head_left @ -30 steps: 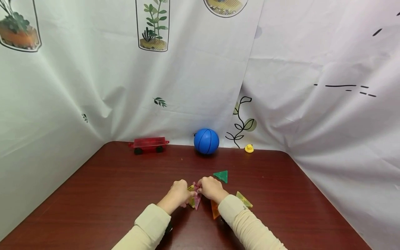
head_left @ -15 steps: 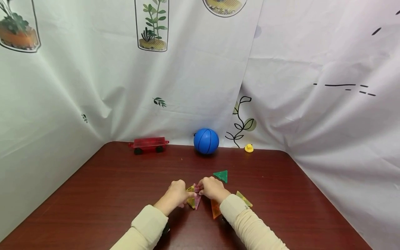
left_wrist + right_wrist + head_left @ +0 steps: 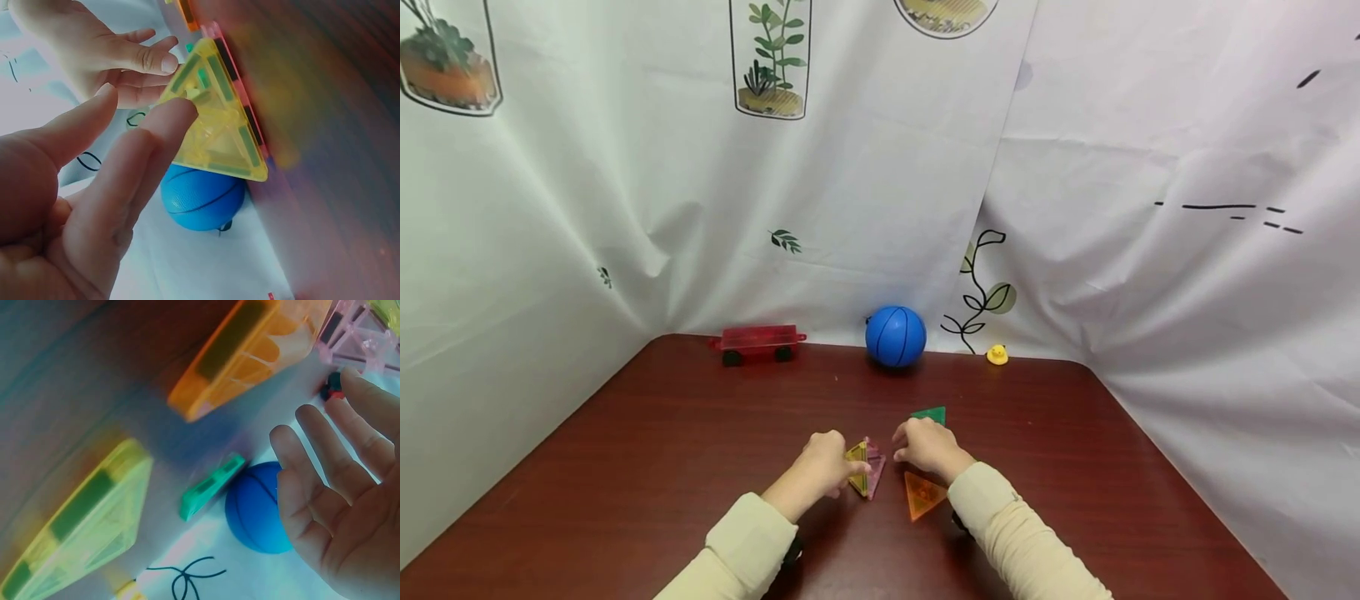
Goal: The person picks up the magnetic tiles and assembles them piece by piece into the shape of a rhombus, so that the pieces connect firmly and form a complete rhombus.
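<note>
A yellow triangular magnetic tile [image 3: 857, 470] stands upright against pink triangular tile pieces [image 3: 876, 475] near the table's middle. My left hand [image 3: 822, 467] is beside the yellow tile, a fingertip [image 3: 178, 115] at its face in the left wrist view; its other visible digit is apart from it. Just right of the pink pieces, my right hand [image 3: 928, 446] holds nothing, its fingers [image 3: 322, 440] relaxed and spread. An orange triangular tile [image 3: 922, 495] lies just below that hand. Behind it lies a green triangular tile [image 3: 931, 414], partly covered.
A blue ball [image 3: 896, 337], a red wheeled toy car base [image 3: 760, 340] and a yellow rubber duck [image 3: 997, 355] line the table's back edge. Another yellow triangular tile [image 3: 84, 519] shows in the right wrist view; the right sleeve hides it from the head view.
My right hand has let go of the pink pieces and moved right, uncovering more of the orange tile and covering part of the green one. The left hand stays almost still.
</note>
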`<state>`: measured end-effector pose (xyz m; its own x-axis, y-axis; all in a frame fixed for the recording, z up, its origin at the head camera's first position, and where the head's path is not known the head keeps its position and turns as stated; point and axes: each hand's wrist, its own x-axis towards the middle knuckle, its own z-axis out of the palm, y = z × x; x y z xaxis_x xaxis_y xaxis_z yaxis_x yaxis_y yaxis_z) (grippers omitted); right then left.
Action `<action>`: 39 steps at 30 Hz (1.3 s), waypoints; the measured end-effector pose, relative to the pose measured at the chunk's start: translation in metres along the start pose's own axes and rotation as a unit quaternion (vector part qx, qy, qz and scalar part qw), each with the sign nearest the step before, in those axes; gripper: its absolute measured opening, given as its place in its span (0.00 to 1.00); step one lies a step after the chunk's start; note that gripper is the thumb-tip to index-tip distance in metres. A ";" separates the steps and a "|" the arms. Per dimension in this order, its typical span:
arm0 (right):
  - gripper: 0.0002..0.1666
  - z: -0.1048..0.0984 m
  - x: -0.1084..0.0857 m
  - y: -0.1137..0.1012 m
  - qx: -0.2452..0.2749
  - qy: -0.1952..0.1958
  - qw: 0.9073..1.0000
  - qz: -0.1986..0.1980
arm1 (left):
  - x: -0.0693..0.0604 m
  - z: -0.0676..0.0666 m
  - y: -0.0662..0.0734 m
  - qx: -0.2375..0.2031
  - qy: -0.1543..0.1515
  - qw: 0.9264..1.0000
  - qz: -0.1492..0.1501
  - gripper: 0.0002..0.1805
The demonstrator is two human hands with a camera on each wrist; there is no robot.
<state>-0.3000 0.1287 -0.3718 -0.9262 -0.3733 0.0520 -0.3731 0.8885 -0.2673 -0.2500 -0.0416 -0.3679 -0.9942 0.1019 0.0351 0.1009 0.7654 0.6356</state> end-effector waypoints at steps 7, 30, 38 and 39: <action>0.15 -0.007 -0.007 0.016 0.004 -0.002 1.000 0.031 | -0.001 0.004 0.009 -0.011 -0.006 1.000 0.028 0.16; 0.18 -0.025 -0.038 0.063 -0.026 -0.030 0.987 0.153 | 0.009 0.036 0.035 0.091 -0.069 0.988 0.106 0.15; 0.25 -0.031 -0.041 0.068 -0.058 -0.072 0.976 0.196 | 0.009 0.046 0.039 0.090 -0.075 0.984 0.137 0.15; 0.25 -0.031 -0.041 0.069 -0.062 -0.077 0.975 0.201 | 0.010 0.047 0.040 0.097 -0.072 0.983 0.138 0.15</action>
<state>-0.2898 0.2135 -0.3621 -0.9833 -0.0151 -0.1811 0.0062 0.9931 -0.1169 -0.2540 0.0199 -0.3789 -0.9135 0.4014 0.0665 0.3855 0.8016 0.4569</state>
